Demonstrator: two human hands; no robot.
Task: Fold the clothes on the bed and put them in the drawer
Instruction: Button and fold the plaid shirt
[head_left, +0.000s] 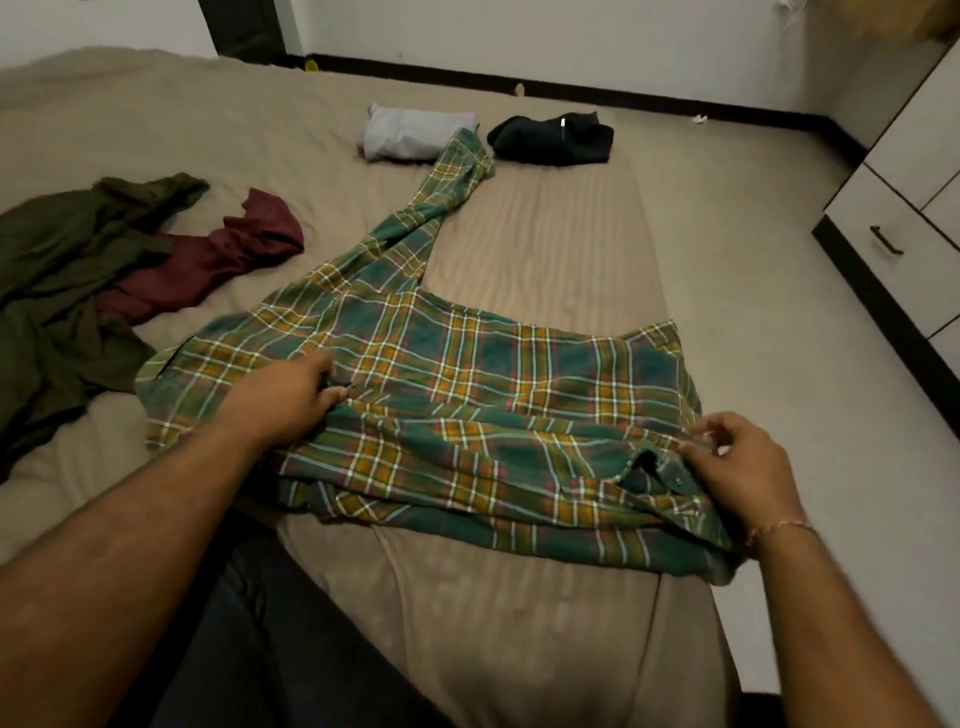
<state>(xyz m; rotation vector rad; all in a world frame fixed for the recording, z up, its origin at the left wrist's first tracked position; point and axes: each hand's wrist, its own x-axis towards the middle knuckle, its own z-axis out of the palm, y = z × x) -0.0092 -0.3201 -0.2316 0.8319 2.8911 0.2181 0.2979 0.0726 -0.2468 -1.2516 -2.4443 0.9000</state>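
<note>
A green and yellow plaid shirt (467, 384) lies spread across the beige bed (545, 249), one sleeve stretched toward the far side. My left hand (283, 395) pinches a fold of the shirt near its left part. My right hand (737, 462) grips the shirt's edge near the buttons at the right. A folded white garment (410, 132) and a folded dark garment (553, 140) sit at the far side of the bed. An olive green garment (62, 270) and a maroon garment (208, 260) lie crumpled at the left.
A white cabinet with a drawer and dark handle (885, 241) stands on the right, across a strip of pale floor (769, 291). A white wall with dark skirting (623, 98) runs behind the bed. My dark-trousered leg (270, 649) is at the near edge.
</note>
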